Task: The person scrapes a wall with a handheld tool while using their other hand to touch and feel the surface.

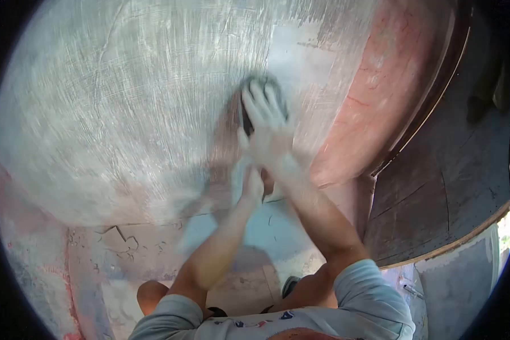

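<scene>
My right hand (266, 122) lies pressed over a dark, flat block (246, 123) that looks like a sanding block, its fingers pointing up along it. The block bears against a large curved grey-white surface (153, 85) streaked with fine scratches. Just below, my left hand (250, 178) is closed at what seems the lower end of the same block, where a reddish-brown bit shows between the wrists. Most of the block is hidden under my hands, and both hands are somewhat blurred by motion.
A pink-red band (368, 96) with cracks borders the curved surface on the right. Beyond its dark edge lies a curved dark panel (419, 198). Below is a dusty, stained floor (119, 249) with cracks. My legs are bent close beneath my arms.
</scene>
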A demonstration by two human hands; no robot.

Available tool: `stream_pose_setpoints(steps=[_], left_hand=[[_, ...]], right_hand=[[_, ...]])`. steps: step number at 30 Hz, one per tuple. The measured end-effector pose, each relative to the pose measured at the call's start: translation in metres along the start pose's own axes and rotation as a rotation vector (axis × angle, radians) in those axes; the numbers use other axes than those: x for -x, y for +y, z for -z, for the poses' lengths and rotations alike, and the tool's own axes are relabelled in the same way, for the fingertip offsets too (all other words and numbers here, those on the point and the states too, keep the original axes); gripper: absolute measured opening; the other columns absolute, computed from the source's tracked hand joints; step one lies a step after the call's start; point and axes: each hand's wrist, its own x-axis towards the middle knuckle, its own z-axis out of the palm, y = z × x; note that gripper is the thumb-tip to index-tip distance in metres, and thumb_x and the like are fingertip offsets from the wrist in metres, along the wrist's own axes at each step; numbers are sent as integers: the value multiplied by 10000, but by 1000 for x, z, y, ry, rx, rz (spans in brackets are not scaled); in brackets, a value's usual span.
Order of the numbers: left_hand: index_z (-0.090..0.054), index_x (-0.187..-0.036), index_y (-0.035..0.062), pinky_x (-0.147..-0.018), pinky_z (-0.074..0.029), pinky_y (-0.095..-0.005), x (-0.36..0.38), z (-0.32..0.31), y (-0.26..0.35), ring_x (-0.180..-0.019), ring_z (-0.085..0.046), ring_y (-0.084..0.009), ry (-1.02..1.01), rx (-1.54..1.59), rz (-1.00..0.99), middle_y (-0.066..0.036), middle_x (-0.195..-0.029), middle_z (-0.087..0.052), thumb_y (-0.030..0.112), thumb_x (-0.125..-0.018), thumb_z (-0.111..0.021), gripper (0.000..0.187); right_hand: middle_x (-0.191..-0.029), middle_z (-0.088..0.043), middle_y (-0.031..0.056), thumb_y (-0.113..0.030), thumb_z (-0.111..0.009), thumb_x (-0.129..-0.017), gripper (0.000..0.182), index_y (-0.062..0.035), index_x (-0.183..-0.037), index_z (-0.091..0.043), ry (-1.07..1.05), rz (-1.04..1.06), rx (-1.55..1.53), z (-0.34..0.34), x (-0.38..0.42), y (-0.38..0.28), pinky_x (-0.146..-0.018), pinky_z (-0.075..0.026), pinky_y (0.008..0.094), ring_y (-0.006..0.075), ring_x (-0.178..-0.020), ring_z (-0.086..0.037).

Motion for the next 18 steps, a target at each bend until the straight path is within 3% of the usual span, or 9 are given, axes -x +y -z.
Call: stream_pose_setpoints(steps=[1, 3, 6, 8, 10, 11, 12, 16, 18], left_hand=[[-519, -696, 129, -357, -207, -337, -33, -1, 6, -362, -347, -130, -127, 11, -70, 9, -526, -441, 501, -1134, -393, 589], [-521, -726, 119, -363, -221, -341, -36, -53, 72, -367, -359, -135, -129, -100, -184, 0, -521, -436, 507, -1133, -388, 577], [-540, -770, 111, -366, -243, -341, -3, -87, 122, -371, -373, -144, -268, -7, -1, -6, -520, -443, 512, -1129, -384, 561], [-551, -818, 101, -370, -253, -337, -35, -76, 67, -377, -376, -141, -337, -80, -96, 9, -524, -444, 558, -1118, -388, 571], [-533, -749, 122, -372, -236, -329, -10, -72, 21, -376, -364, -127, 241, 245, -132, 24, -519, -429, 606, -1110, -368, 626], [-533, -749, 122, -372, -236, -329, -34, 1, -34, -376, -364, -127, 239, 246, -132, 24, -519, -429, 606, -1110, -368, 626], [-531, -686, 150, -371, -237, -330, -65, 41, -100, -381, -370, -121, -10, -108, 38, 22, -519, -451, 621, -1107, -365, 654], [-524, -675, 167, -385, -247, -335, 17, -8, -2, -395, -361, -116, -117, -41, 94, 35, -521, -424, 610, -1112, -391, 636], [-479, -683, 170, -397, -245, -331, -29, -81, 7, -388, -320, -104, 377, 189, -419, 47, -524, -386, 589, -1115, -422, 604]], right_hand=[[-1637, -487, 98, -238, -782, -764, 784, -137, -1514, -577, 60, -16, -100, 8, -30, 4, -1165, -422, 574, 349, -1512, -446], [-1621, -510, 103, -212, -774, -765, 758, -137, -1498, -596, 148, -24, -119, 30, -84, 9, -1155, -425, 580, 372, -1484, -482], [-1593, -541, 113, -188, -757, -777, 737, -139, -1494, -598, 170, -72, -194, 35, -102, 18, -1182, -407, 555, 382, -1473, -491], [-1574, -563, 115, -181, -752, -776, 730, -142, -1491, -607, 200, 13, -108, 24, -75, 25, -1212, -364, 559, 383, -1470, -496], [-1579, -562, 117, -161, -756, -750, 770, -131, -1503, -603, 79, -33, -88, 12, -23, 18, -1238, -323, 560, 389, -1484, -482], [-1584, -558, 114, -152, -756, -741, 786, -127, -1511, -598, 40, -35, -85, 2, 6, 18, -1239, -319, 564, 389, -1490, -476], [-1581, -563, 113, -141, -751, -731, 786, -124, -1503, -606, 15, -55, -105, -6, 31, 15, -1242, -307, 576, 391, -1486, -483], [-1532, -610, 111, -114, -731, -717, 716, -106, -1430, -669, 19, -54, -107, 1, 18, 12, -1236, -351, 555, 396, -1458, -519], [-1474, -651, 123, -111, -727, -715, 678, -105, -1392, -685, 154, 4, -153, 18, -36, 19, -1193, -429, 507, 409, -1425, -540]])
